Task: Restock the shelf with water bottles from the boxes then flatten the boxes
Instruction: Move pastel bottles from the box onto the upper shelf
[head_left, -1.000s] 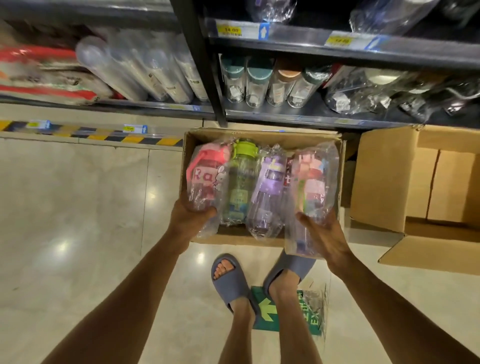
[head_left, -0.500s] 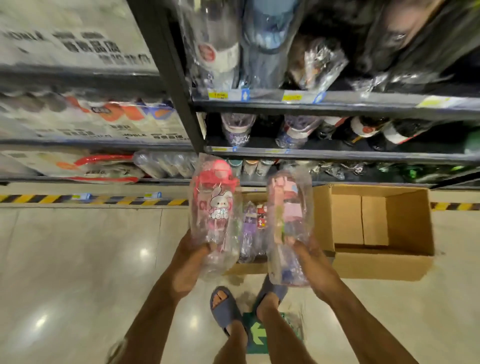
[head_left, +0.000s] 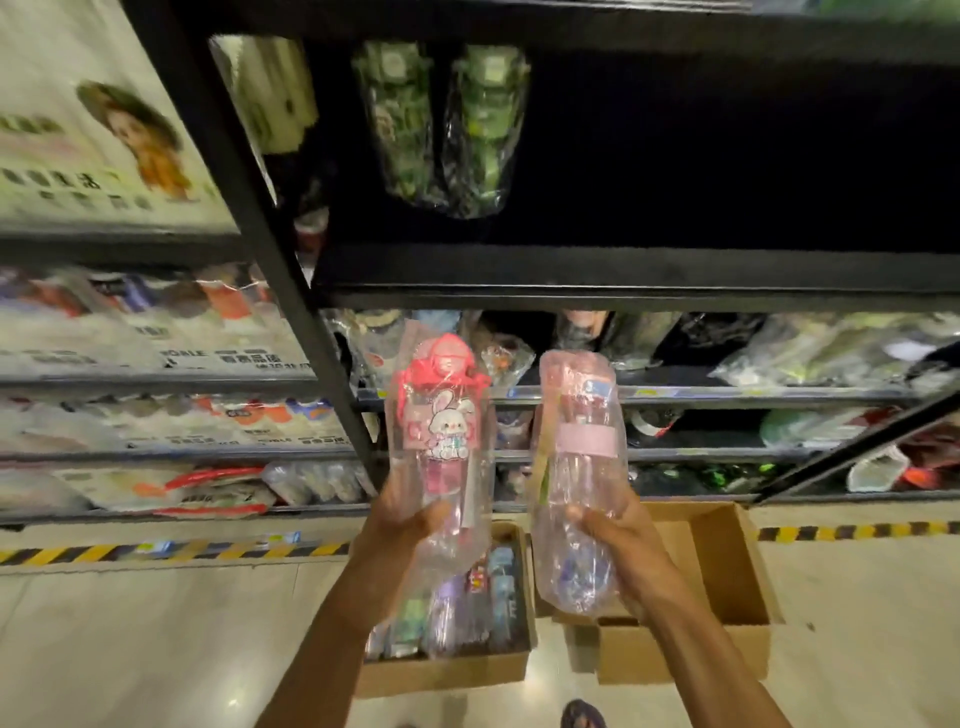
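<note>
A person stands at a store rack with a wrapped water bottle raised in each hand, the hands apart and level with each other. At far left, blurred packaged goods (head_left: 156, 410) fill tiers beside a black slanting post (head_left: 270, 249). Just right of it, the left hand (head_left: 410, 525) grips the lower half of a red bottle (head_left: 441, 431), thumb across the front. The bottle's long axis is upright, its red cap up and its rabbit print facing the camera. Beside it, not touching, the right hand (head_left: 613, 530) clasps a pink bottle (head_left: 576, 467) near its base, likewise upright with the top up. Both tops reach just under a black shelf (head_left: 623, 280), where two green bottles (head_left: 441, 130) stand at the left; the rest is dark. Crowded lower tiers lie behind the bottles. Below the hands, a left box (head_left: 441, 673) on the floor (head_left: 130, 649) holds more wrapped bottles. A right box (head_left: 727, 571) sits open just beside it. Yellow-black tape (head_left: 156, 552) runs along the rack's foot, and a sandal (head_left: 584, 717) shows at the bottom edge.
</note>
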